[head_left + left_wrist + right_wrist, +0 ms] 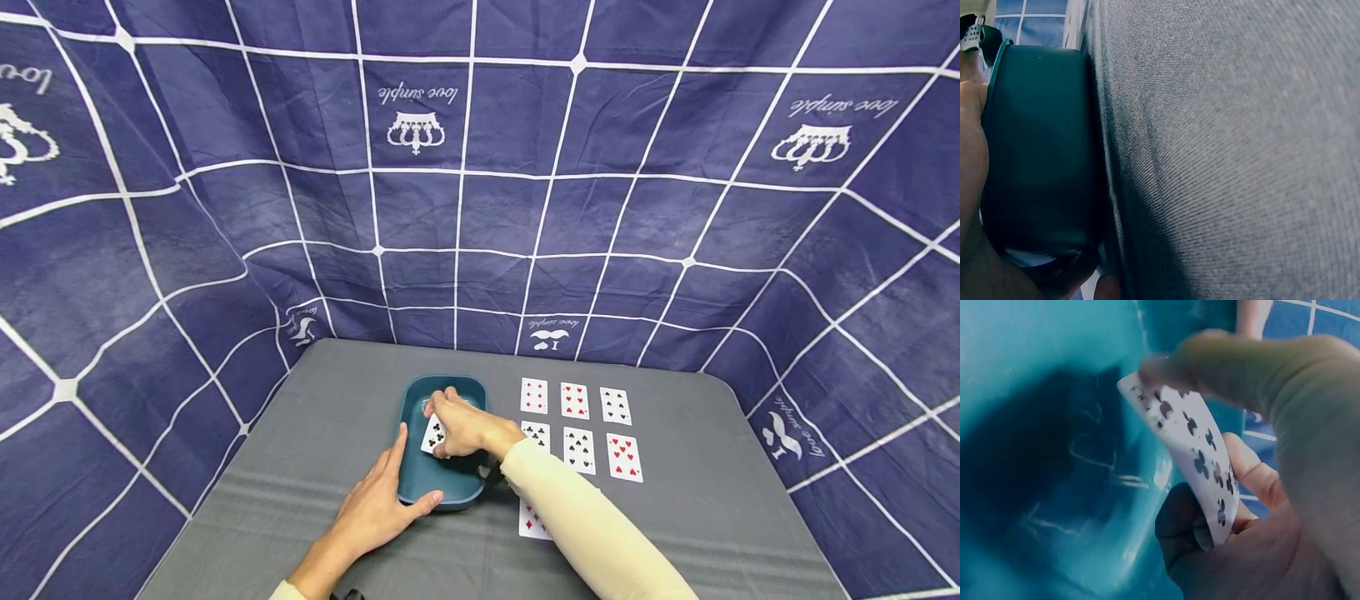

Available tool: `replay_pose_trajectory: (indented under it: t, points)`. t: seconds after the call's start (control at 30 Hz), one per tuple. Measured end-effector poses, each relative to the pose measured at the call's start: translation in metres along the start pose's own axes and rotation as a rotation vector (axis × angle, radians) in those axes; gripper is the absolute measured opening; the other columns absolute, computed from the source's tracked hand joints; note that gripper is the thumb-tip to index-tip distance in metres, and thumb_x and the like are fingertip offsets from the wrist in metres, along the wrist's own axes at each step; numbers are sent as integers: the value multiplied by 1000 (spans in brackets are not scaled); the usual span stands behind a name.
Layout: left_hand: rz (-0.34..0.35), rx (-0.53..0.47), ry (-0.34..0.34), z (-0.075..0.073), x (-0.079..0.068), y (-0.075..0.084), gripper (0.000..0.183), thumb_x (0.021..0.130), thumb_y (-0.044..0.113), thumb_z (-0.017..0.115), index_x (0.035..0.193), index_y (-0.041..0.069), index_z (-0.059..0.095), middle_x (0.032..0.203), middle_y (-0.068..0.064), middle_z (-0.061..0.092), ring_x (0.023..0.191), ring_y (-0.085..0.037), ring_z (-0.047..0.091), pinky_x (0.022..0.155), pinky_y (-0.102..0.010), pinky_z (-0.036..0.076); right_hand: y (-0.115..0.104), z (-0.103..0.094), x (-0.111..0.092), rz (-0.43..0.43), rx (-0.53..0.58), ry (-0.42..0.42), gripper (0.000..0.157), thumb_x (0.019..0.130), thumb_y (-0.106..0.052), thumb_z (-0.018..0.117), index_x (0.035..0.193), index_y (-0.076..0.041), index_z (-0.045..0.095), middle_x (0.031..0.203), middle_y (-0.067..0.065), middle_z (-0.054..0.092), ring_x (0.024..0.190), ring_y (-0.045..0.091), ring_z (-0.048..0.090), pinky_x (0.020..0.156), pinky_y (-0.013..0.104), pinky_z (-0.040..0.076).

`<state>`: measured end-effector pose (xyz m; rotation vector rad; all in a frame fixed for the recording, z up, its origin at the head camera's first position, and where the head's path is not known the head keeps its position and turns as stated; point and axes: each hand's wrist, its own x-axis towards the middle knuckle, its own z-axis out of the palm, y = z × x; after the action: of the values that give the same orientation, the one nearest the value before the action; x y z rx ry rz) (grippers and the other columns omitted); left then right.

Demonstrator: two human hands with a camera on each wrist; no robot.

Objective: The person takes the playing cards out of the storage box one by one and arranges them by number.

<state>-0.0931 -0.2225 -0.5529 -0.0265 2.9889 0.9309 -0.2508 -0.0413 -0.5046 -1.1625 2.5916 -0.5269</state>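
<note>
My right hand (461, 423) is inside a teal plastic tray (435, 481), pinching a playing card (432, 435) between thumb and fingers. In the right wrist view this card (1200, 456) is tilted and slightly bent, with black clubs on its face. The left hand (382, 500) rests against the tray's left side, its fingers along the rim and the thumb at the near edge. From the left wrist, the tray's outer wall (1041, 144) fills the view beside the palm. The tray floor under my right hand is hidden.
Playing cards lie face up in rows right of the tray, among them a diamond card (535, 395), a heart card (625, 457) and a spade card (616, 406). The right sleeve partly covers a nearer diamond card (531, 522). A blue gridded cloth (495, 208) surrounds the grey table (322, 417).
</note>
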Motion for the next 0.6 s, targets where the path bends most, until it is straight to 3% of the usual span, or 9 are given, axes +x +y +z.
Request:
replay_pose_trajectory:
  t: [0.17,0.33,0.6]
  points:
    - [-2,-5,-4,0,0,-1,134,94,75,87,190,19,11,177,-22,54,148,-49,68,108,-77,58,6,-10,-14,-32,34,15,72,87,-30,107,141,-13,61,133,7,60,109,10,58,108,27,57]
    - [-4,-4,-9,0,0,-1,134,94,76,87,190,19,11,178,-22,53,149,-49,68,108,-76,58,19,-21,-37,-71,80,48,71,88,-25,103,143,-8,61,136,10,60,114,16,61,111,34,57]
    - [5,-30,-5,0,2,-1,136,93,77,86,190,20,10,181,-23,49,154,-49,64,113,-73,57,49,-33,-86,-98,98,119,86,92,-22,97,163,-4,53,160,15,62,150,30,59,130,52,49]
